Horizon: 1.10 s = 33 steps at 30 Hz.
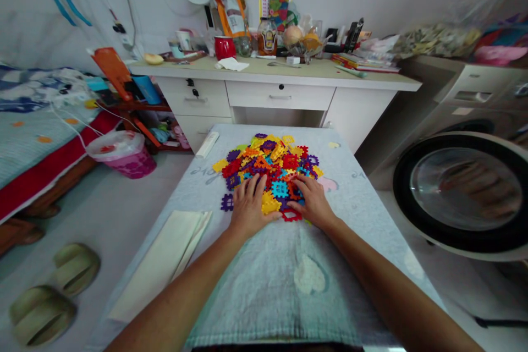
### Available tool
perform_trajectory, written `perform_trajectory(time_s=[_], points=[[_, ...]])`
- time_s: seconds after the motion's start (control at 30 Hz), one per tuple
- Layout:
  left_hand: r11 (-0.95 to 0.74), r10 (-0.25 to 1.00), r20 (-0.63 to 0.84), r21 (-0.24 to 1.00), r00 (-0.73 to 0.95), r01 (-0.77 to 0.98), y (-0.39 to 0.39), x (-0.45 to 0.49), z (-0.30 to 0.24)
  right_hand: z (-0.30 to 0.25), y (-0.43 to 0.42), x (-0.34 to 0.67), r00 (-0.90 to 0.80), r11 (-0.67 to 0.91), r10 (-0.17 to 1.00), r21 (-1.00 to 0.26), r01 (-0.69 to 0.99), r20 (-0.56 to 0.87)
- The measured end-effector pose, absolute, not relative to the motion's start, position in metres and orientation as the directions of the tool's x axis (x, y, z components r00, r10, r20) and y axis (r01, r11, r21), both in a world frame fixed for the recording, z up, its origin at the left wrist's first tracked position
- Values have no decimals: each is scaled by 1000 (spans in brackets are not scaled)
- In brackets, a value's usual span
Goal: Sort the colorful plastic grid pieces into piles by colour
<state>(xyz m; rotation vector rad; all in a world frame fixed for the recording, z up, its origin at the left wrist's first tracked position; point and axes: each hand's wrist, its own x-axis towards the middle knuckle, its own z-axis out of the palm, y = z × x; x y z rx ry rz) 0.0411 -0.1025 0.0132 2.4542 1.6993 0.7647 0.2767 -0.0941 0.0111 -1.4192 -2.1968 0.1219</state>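
Observation:
A heap of flat, notched plastic building pieces (268,162) in yellow, red, purple, orange and blue lies on the cloth-covered table (264,280). My left hand (251,209) rests on the heap's near left side, fingers stretched out and thumb pointing right, beside a yellow piece (270,203). On the near right side my right hand (313,201) touches the pieces with its fingers spread. Between the hands lies a light blue square piece (279,189), and a red frame-shaped piece (291,215) sits nearest me. The pieces beneath my palms are hidden.
Folded whitish cloth or paper (163,264) lies along the table's left side, with a small white box (207,144) farther back. A cluttered desk (256,74) stands behind. At right is a washing machine with its round door (466,192) open. Slippers (43,313) and a pink bin (127,162) are at left.

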Motion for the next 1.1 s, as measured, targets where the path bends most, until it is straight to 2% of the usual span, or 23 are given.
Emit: perform_trajectory(time_s=[0.2,0.3,0.43,0.57,0.83,1.1], points=[[-390,888,381,329,257,860,-103,40,22,10,-89,282,-238,474,836,-433,767,494],[-389,875,435,368,214,844,-93,30,29,8,-91,291,-150,423,839,-454,784,524],[-197,894,444,513,-61,836,-63,14,31,3,-88,303,26,281,855,-503,818,519],[-47,871,422,582,-253,812,-38,2,16,-7,-86,308,-7,259,890,-493,830,456],[-178,899,420,612,-125,771,-38,-1,-8,-13,-96,303,-196,368,888,-389,845,415],[-174,919,378,643,-111,746,-45,2,-3,-7,-104,299,-220,363,896,-351,863,386]])
